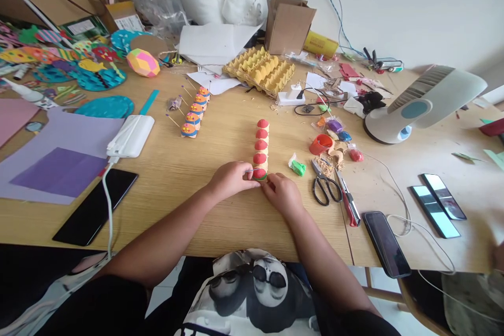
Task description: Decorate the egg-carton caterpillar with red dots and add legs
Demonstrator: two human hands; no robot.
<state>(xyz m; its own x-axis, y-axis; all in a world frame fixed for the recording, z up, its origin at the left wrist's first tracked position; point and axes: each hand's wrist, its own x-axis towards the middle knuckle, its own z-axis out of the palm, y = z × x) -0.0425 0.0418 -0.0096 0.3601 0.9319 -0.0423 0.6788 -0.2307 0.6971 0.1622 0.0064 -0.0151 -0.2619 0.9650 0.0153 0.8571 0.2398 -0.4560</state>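
Note:
A strip of egg-carton cups with red tops [261, 145] stands on the wooden table, pointing away from me. Green material shows around the base of its nearest cup. My left hand [233, 178] is closed at the left of that cup, pinching a thin stick-like piece that lies across the red top. On the other side, my right hand [282, 193] has its fingers pressed together at the cup's lower right edge. Green clay in a clear wrapper [298, 166] lies to the right. Farther left stands a decorated orange and blue strip [195, 113] with toothpicks beside it.
Scissors [326, 182], a red cutter [349, 200] and a phone [386, 244] lie right of my right arm. A red ring [321, 144], a white fan [423, 102] and a yellow egg tray [260, 70] are farther back. At left are a power bank [131, 136] and a black tablet [96, 207].

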